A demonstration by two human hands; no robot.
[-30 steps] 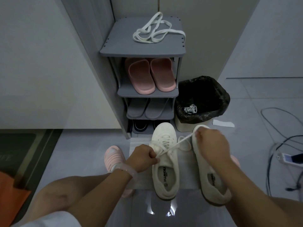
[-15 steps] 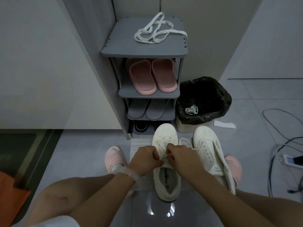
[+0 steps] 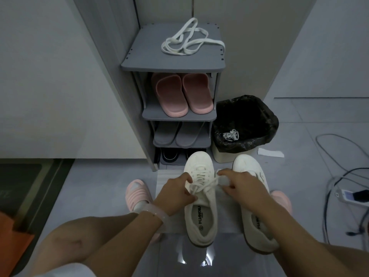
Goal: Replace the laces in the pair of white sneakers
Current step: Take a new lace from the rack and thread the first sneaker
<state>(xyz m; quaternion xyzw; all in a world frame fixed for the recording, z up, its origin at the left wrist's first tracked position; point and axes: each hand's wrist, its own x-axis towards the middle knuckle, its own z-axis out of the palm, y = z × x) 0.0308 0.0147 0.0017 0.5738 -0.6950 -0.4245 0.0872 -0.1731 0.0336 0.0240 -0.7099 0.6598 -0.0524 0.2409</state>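
Two white sneakers stand side by side on the floor in front of me. The left sneaker (image 3: 200, 216) is laced, and its lace (image 3: 203, 181) is being tied over the tongue. My left hand (image 3: 175, 193) pinches one end of that lace at the sneaker's left side. My right hand (image 3: 242, 188) pinches the other end to the right, stretching it sideways. The right sneaker (image 3: 246, 163) lies partly hidden under my right forearm. A loose white lace (image 3: 189, 40) lies coiled on top of the grey shoe rack (image 3: 139, 62).
The rack holds pink slippers (image 3: 180, 94), grey slippers and dark shoes below. A bin with a black bag (image 3: 246, 124) stands right of it, with a bunched white lace (image 3: 230, 134) inside. Cables and a power strip (image 3: 351, 196) lie at the right. My pink-slippered feet flank the sneakers.
My hands came together over the left sneaker's tongue half a second ago; now they have drawn apart sideways, pulling the lace ends outward. The right sneaker has stayed put.
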